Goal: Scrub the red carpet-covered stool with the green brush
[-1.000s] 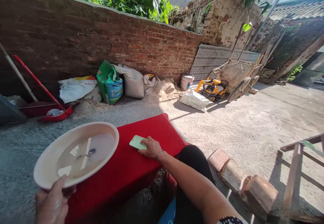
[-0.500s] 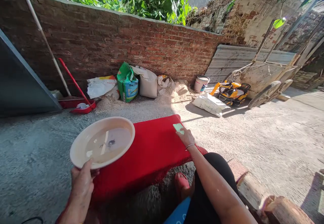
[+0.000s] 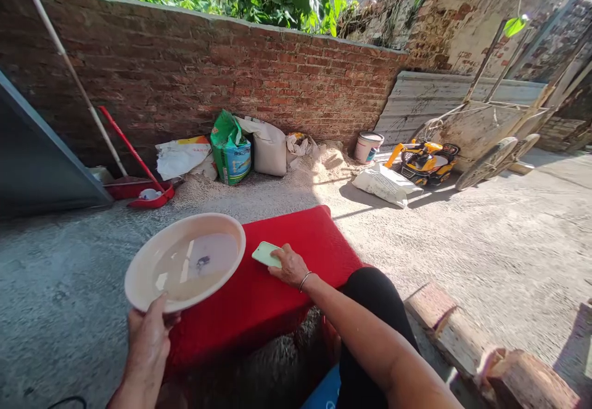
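Observation:
My left hand (image 3: 148, 329) grips the near rim of a pale plastic basin (image 3: 139, 273), thumb over the edge and fingers beneath. Shallow water stands in the basin, with a small dark shape in it that I cannot make out. The basin is slightly tilted, partly over the left end of a low table under a red cloth (image 3: 272, 298). My right hand (image 3: 292, 266), with a bracelet at the wrist, is closed on a light green phone (image 3: 267, 253). The phone is over the middle of the red cloth, to the right of the basin; I cannot tell whether it touches the cloth.
Along the brick wall (image 3: 296, 82) stand a green bag (image 3: 231, 150), a white sack (image 3: 271, 150) and a bucket (image 3: 369, 147). A yellow toy excavator (image 3: 428, 161) is by a cart (image 3: 485, 162). A red dustpan (image 3: 157, 199) lies left; bricks (image 3: 432, 304) lie right.
My right hand has moved left with the phone, from the far right corner of the red cloth to its middle. My left hand still holds the basin in nearly the same place.

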{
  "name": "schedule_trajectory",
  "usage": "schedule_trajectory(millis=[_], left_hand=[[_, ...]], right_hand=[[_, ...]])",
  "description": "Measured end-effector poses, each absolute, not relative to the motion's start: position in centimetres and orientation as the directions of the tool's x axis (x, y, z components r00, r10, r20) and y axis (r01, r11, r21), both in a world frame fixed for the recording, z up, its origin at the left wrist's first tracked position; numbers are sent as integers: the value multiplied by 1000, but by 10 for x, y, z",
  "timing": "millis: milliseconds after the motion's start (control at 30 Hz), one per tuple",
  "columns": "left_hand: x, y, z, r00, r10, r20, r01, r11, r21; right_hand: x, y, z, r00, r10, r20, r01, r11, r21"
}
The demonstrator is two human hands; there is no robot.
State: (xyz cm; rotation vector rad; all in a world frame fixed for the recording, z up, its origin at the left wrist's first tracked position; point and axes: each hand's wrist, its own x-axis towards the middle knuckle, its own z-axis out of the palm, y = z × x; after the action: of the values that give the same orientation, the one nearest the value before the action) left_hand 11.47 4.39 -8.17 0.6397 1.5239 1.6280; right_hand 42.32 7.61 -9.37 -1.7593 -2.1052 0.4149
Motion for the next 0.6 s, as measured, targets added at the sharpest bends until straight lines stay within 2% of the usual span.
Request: schedule_trajectory(millis=[200,400,500,600], left_hand=[[116,44,-81,-557,816,-156,-241,21,970],[117,45,-82,-579,798,-170,-242,31,970],[119,43,-78,-588,789,-180,-248,37,968],[122,39,-73,-587,788,-187,-244,47,969]], right_hand=[[484,81,-87,178,984,21,886,-151,-438],[557,68,-77,485,874,-23,789,-449,-420],[569,68,-73,556,830,-29,743,-513,-430],[554,76,-74,522,852,-18,753,-471,-460]])
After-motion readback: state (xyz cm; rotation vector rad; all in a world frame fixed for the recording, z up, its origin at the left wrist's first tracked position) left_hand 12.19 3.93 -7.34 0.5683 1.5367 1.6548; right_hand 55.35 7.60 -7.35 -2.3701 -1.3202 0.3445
